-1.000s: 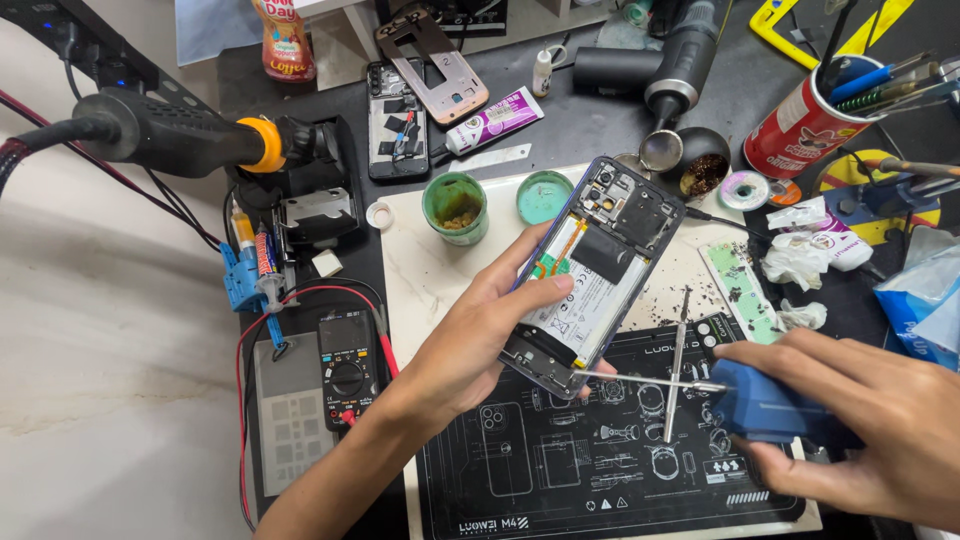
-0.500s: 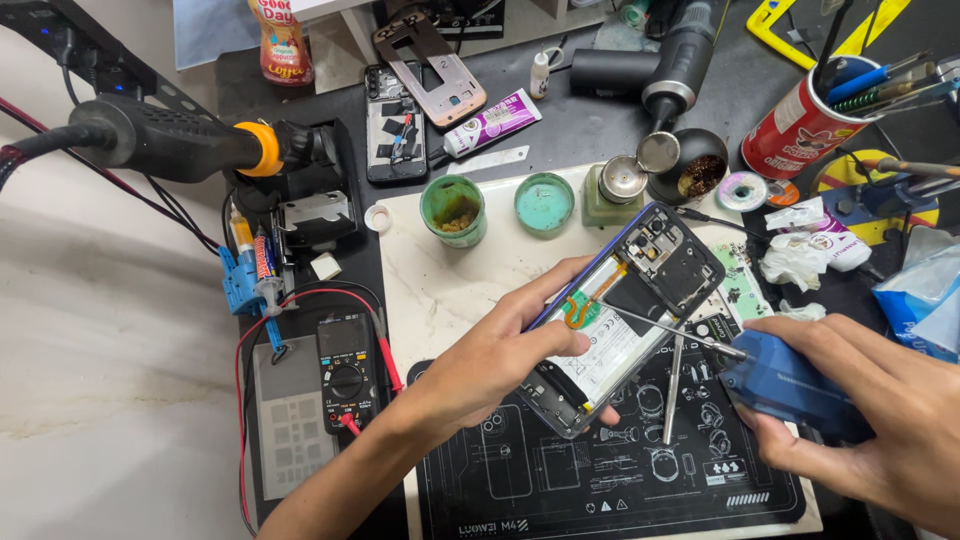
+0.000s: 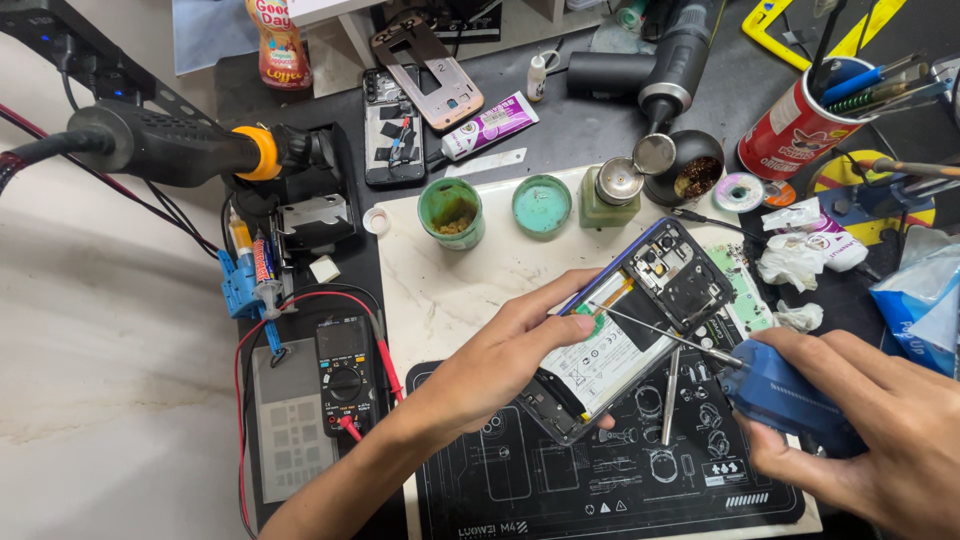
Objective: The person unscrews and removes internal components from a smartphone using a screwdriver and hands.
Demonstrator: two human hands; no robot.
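Observation:
My left hand [image 3: 505, 360] grips an opened smartphone [image 3: 640, 325] with its back cover off, tilted over a black repair mat [image 3: 560, 480]. The phone's white battery and black circuit boards are exposed. My right hand [image 3: 880, 430] holds a blue electric screwdriver [image 3: 785, 395]; its thin metal bit [image 3: 655, 327] reaches left onto the phone's middle, near a green part by my left thumb. Metal tweezers [image 3: 670, 395] lie on the mat just under the phone.
A white marble slab [image 3: 450, 290] carries a green jar [image 3: 450, 212], a green lid [image 3: 542, 205] and a small bottle [image 3: 610, 192]. A hot-air handle [image 3: 170, 148], multimeter [image 3: 347, 375], another phone [image 3: 394, 128], red pen cup [image 3: 800, 125] and crumpled tissues [image 3: 805, 250] surround it.
The phone has swung from pointing up toward the jars to lying lower and more to the right. The screwdriver bit has moved from below the phone onto its middle.

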